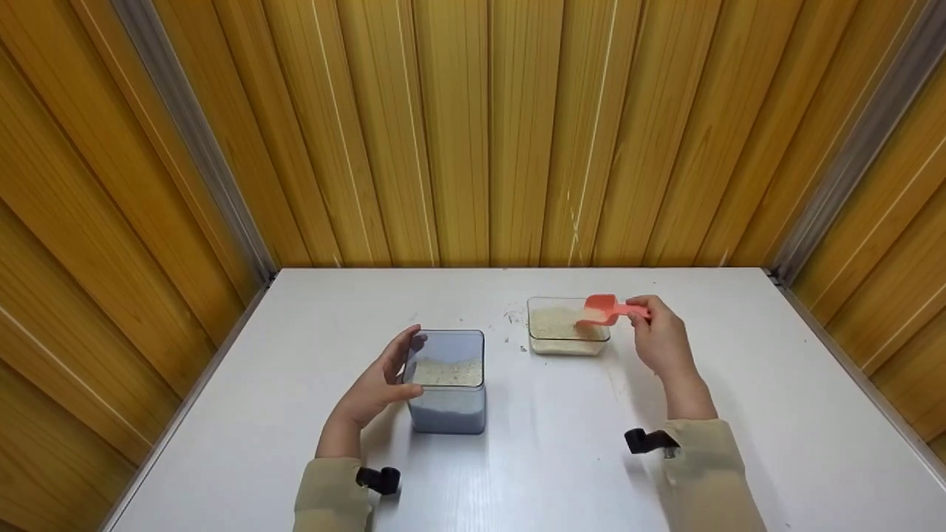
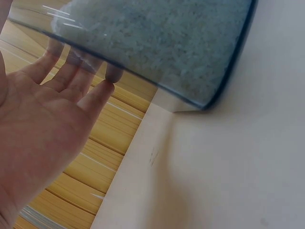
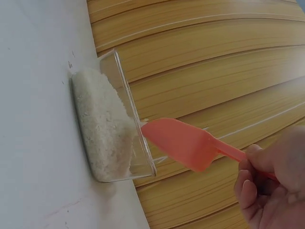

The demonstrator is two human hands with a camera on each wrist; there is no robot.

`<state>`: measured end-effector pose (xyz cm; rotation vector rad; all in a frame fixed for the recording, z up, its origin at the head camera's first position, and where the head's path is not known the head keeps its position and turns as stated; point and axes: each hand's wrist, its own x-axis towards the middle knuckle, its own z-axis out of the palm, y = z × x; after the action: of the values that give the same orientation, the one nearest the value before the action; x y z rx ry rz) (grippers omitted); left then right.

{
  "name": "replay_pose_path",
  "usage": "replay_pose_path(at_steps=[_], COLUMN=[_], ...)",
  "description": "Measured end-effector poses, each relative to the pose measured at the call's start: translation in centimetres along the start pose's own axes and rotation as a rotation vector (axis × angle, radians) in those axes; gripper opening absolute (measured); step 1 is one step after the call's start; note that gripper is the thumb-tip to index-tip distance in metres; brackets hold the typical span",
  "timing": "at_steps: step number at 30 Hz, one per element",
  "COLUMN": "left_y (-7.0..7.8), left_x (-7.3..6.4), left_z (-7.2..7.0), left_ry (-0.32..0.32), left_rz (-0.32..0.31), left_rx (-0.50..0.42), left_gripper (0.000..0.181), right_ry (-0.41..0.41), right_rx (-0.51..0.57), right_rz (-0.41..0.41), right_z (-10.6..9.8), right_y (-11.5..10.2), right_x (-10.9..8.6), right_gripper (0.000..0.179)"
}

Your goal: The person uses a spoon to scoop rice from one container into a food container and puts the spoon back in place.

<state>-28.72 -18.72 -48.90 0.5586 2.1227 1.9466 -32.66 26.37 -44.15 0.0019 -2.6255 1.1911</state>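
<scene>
My right hand (image 1: 663,340) grips the handle of a small red-orange scoop (image 1: 602,304). The scoop's blade hangs tilted over the right rim of a low clear container (image 1: 567,347), which holds pale grains that look like rice (image 3: 102,124). In the right wrist view, the scoop (image 3: 183,143) has its tip at the rim, where grains seem to spill from it. Nearer and to the left stands a taller bluish transparent container (image 1: 448,417), partly filled with similar grains (image 2: 157,43). My left hand (image 1: 375,384) holds its left side, thumb at the near side and fingers at the far side.
Crumbs or loose grains (image 1: 514,318) lie on the white table (image 1: 547,465) between and around the two containers. Wood-patterned panels (image 1: 488,133) rise at the back and along both sides.
</scene>
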Motion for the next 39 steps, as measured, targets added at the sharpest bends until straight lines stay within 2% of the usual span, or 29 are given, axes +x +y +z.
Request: replay_pose_path(at_steps=[5,11,19,24,34,39], left_y=[-0.09,-0.18,-0.20,-0.19,-0.15,-0.19], left_x=[0.03,0.07,0.10,0.10,0.00,0.10], left_z=[-0.01,0.01,-0.09,-0.20,-0.22,-0.08], left_ry=[0.001,0.004,-0.007,-0.016,-0.023,-0.001], left_rz=[0.001,-0.005,0.003,0.005,0.014,0.005], left_rx=[-0.004,0.004,0.009,0.010,0.007,0.023], left_gripper=[0.111,0.111,0.109,0.108,0.108,0.112], right_ry=[0.001,0.055,0.070,0.086,0.107,0.083], right_rx=[-0.071,-0.148,-0.118,-0.021,0.305,0.569], right_rz=[-0.033,-0.113,-0.118,-0.074,0.163,0.153], right_z=[-0.59,-0.83,-0.86,-0.83,-0.70,-0.33], right_y=[-0.26,-0.50,-0.49,-0.38,-0.65,-0.84], right_x=[-0.23,-0.46,-0.55,-0.38,0.23,0.05], right_gripper=[0.030,0.027,0.026,0.029,0.035,0.034])
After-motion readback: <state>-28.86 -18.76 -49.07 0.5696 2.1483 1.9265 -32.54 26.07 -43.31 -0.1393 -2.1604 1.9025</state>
